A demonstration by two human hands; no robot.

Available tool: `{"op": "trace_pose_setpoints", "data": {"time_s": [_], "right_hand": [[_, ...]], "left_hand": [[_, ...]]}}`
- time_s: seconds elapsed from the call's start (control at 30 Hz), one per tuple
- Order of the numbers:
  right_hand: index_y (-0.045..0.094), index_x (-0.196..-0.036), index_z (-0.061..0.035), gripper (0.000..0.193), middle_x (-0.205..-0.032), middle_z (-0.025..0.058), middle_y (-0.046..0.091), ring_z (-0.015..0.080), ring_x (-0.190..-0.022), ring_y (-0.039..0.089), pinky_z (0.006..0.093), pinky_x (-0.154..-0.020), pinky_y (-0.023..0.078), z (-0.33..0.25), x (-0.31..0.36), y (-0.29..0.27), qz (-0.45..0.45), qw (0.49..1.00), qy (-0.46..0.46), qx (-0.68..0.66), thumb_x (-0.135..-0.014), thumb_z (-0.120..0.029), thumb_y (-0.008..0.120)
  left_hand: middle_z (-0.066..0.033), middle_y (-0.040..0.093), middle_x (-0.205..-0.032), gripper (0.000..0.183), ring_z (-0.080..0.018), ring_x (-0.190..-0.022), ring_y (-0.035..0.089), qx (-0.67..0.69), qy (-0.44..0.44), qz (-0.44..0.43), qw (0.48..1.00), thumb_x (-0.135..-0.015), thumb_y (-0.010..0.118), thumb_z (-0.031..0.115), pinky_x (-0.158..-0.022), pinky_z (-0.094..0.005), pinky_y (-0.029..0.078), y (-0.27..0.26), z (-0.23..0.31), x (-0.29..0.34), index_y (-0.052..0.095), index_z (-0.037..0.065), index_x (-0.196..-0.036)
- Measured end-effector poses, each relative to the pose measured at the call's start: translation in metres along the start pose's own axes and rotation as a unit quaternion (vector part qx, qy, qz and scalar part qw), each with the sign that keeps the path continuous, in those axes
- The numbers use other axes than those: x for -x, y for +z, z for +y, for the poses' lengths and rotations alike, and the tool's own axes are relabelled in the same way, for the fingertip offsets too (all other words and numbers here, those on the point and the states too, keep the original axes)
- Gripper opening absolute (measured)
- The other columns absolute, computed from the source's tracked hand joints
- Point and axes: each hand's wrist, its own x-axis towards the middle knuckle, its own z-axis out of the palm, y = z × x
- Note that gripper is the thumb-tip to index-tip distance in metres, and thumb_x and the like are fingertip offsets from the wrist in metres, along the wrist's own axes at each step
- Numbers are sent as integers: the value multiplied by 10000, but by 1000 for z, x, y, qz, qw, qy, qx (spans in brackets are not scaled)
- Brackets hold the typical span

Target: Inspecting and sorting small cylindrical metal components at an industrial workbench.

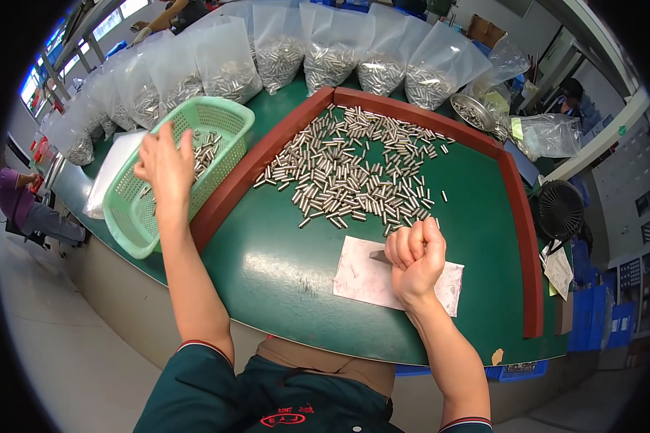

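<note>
My left hand (167, 164) is over a light green plastic basket (231, 119), its fingers apart and no part visible between them. Inside the basket lie short metal pins (208, 150). My right hand (416, 261) is closed in a fist above a stained pale sheet (357, 278) on the table. From the fist a dark grey flat tip (378, 255) sticks out to the left; the rest of that tool is hidden in my fingers. Just beyond the fist, a large spread of short silvery metal pins (354, 166) covers the green tabletop (267, 303).
A raised red-brown border (231, 195) frames the work area. Several clear bags of metal pins (328, 58) stand along the far edge. A metal bowl (473, 112) with pins is at the back right, and a black fan (558, 209) stands at the right. Other people are in the background.
</note>
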Motion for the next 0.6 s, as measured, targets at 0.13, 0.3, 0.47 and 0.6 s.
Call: {"op": "trace_pose_setpoints", "data": {"time_s": [0.13, 0.3, 0.47, 0.6], "right_hand": [[247, -493, -109, 459, -406, -2, 248, 81, -381, 168, 242, -370, 160, 0, 0, 1, 2, 1000, 3, -11, -921, -262, 312], [250, -493, -111, 462, -402, -1, 251, 84, -377, 172, 242, -367, 169, 1, 0, -3, 9, 1000, -1, -3, -927, -261, 301], [251, -492, -110, 462, -401, -1, 250, 85, -375, 172, 241, -365, 171, 0, -1, -2, 14, 1000, 4, -5, -928, -259, 300], [252, -493, -109, 461, -402, 0, 249, 87, -372, 174, 241, -362, 173, -1, -1, -1, 16, 1000, 6, -3, -927, -256, 298]], "left_hand": [[-108, 496, -1120, 364, -262, -1129, 408, 24, 100, -54, 993, -802, 563, 325, -939, -560, 199, 13, 13, 13, 538, 101, -1088], [-112, 550, -876, 190, -265, -832, 517, 320, 253, -35, 912, -694, 641, 62, -731, -352, 403, 5, 72, 37, 586, 29, -873], [-82, 495, -705, 101, -254, -721, 483, 431, 385, -207, 789, -661, 653, 67, -648, -359, 381, 0, 116, 95, 573, 29, -709], [-64, 462, -732, 120, -234, -753, 461, 391, 438, -185, 788, -651, 650, 78, -662, -340, 353, 4, 130, 116, 543, 46, -695]]}}
